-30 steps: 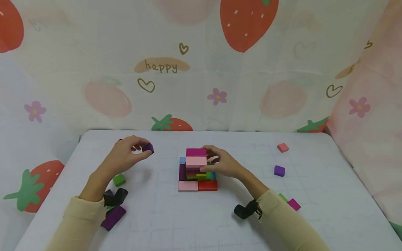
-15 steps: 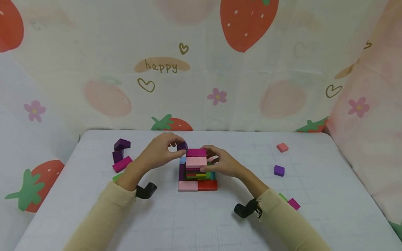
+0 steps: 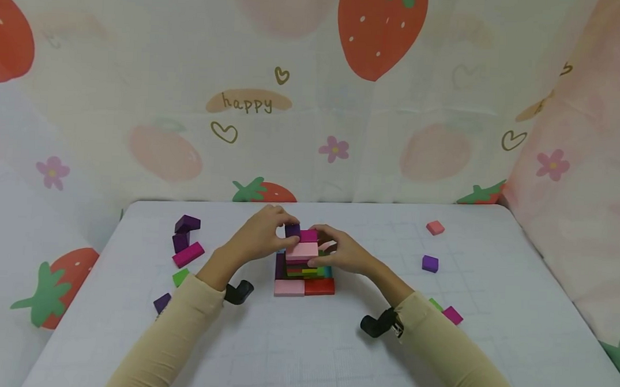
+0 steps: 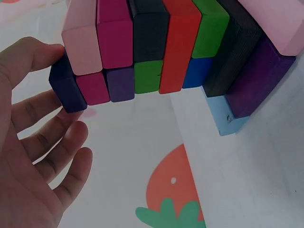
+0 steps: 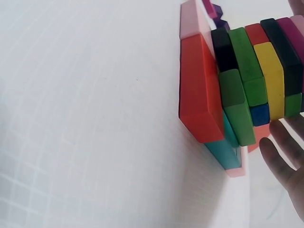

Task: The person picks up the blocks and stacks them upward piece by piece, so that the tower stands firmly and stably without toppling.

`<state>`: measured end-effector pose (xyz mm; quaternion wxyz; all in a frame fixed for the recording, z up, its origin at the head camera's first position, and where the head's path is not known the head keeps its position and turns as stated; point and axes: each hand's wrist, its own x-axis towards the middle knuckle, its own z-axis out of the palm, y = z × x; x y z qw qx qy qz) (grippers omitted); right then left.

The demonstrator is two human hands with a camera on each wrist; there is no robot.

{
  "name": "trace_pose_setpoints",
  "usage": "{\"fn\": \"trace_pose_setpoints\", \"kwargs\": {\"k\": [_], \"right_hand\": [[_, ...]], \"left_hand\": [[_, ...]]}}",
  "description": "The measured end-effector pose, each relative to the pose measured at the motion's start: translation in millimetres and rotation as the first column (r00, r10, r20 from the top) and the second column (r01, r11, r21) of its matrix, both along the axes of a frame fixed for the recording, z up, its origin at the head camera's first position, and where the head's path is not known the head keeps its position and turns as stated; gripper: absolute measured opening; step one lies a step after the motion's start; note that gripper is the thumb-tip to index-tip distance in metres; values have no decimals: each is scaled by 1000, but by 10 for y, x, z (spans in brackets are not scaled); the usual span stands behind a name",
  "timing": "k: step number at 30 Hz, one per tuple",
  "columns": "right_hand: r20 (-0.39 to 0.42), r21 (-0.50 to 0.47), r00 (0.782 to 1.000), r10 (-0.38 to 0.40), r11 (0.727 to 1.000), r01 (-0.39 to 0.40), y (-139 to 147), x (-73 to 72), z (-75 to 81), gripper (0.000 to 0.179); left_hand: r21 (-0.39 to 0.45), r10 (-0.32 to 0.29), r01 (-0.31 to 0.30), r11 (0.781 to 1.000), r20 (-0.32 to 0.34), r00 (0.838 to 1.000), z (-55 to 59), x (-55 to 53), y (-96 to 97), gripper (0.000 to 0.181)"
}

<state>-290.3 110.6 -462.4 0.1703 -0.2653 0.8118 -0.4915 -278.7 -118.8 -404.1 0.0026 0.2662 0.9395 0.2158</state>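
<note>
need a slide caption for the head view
Left fingers hold a dark purple block at the top of a colourful block tower, right fingers at its side.

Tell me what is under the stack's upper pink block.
Under the upper pink block, the left wrist view shows, going down, a magenta block, a dark block, a red block and a green block. Their touching faces are covered, so they cannot be seen.
</note>
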Motion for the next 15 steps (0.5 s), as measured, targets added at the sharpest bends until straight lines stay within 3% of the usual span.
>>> {"fn": "trace_pose_setpoints", "kwargs": {"k": [8,15], "right_hand": [[1,3,1000,3,1000,-3,10,-12,-35,67],[-6,14,1000,-13,1000,13,2,-16,-30,70]], "left_hand": [[57,-47,44,997,47,998,-47,-23,-17,43],[117,31,-31,993,-1,1000,54,18,-248,45]]}}
